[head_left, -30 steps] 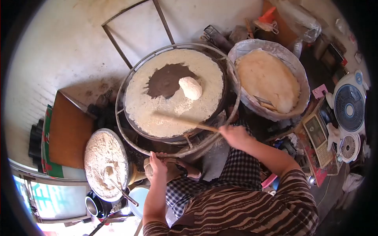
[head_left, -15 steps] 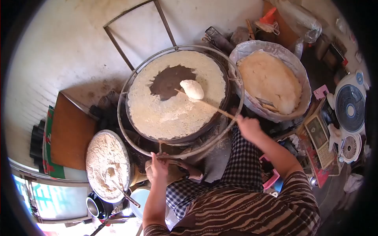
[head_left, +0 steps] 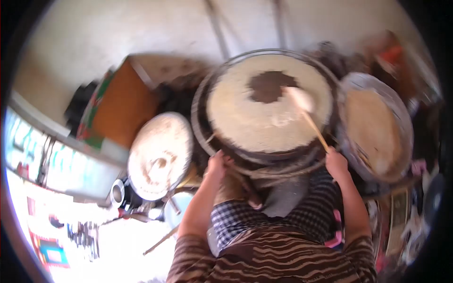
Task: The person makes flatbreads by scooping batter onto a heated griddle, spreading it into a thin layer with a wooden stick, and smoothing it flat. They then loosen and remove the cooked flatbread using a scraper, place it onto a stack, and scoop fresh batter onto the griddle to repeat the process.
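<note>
A round griddle carries a pale layer of batter [head_left: 236,108] around a dark bare patch [head_left: 269,87]. On its right part sits a white lump of dough [head_left: 302,99]. My right hand [head_left: 336,164] is closed around the handle of a wooden spreader [head_left: 314,128], whose head end lies at the lump. At the near left of the metal ring [head_left: 202,137] around the griddle, my left hand [head_left: 218,165] is at the rim with fingers bent; blur hides whether it grips the ring. A basin of white batter [head_left: 146,146] stands to the left.
Right of the griddle stands a plastic-lined basket [head_left: 406,127] with flat tan sheets [head_left: 370,127] in it. A brown board [head_left: 123,106] leans at the left. Below the batter basin are a pale bucket [head_left: 175,212] and a dark pot [head_left: 117,193]. A fan [head_left: 433,198] is at the right edge.
The whole view has swung, so the griddle and basins appear farther right. The spreader swept from the near batter up to the lump. My right hand has come lower, nearer my body.
</note>
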Demonstrator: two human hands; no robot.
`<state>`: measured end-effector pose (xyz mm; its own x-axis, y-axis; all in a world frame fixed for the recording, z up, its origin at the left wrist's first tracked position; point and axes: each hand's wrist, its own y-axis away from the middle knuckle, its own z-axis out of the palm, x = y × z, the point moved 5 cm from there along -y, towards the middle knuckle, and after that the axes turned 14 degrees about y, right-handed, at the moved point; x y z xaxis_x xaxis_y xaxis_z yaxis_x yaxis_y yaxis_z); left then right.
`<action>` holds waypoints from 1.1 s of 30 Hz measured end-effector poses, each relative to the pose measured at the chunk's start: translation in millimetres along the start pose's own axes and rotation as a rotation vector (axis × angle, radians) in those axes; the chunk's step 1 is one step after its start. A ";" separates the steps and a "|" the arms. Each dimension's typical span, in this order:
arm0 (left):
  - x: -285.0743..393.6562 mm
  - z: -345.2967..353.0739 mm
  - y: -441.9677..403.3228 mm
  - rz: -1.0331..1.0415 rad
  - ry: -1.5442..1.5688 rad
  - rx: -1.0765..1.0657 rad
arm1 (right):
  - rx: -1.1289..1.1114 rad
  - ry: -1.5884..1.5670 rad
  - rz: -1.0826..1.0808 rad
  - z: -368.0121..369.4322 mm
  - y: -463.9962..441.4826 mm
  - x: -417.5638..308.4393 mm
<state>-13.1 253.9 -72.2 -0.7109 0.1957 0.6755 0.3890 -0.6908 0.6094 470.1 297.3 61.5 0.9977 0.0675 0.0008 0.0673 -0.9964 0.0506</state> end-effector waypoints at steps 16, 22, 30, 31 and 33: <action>-91.2 10.2 50.3 0.136 0.053 0.125 | -0.074 -0.045 -0.114 23.9 15.2 -42.7; 15.0 -3.7 63.1 0.146 -0.263 -0.012 | 0.066 0.004 -0.064 42.3 10.4 33.2; -23.4 -3.0 37.7 -0.002 0.309 -0.079 | 0.043 0.153 -0.202 2.6 39.8 -28.4; -41.5 -1.3 51.3 -0.054 0.351 -0.040 | 0.037 0.156 -0.109 7.0 32.2 -1.0; -67.3 21.2 87.3 -0.186 0.317 -0.106 | 0.062 0.072 -0.052 3.9 19.1 13.8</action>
<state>81.1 195.2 -55.7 -0.9159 0.1110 0.3858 0.1856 -0.7351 0.6520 485.1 278.9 58.6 0.9902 0.1205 0.0713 0.1215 -0.9925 -0.0098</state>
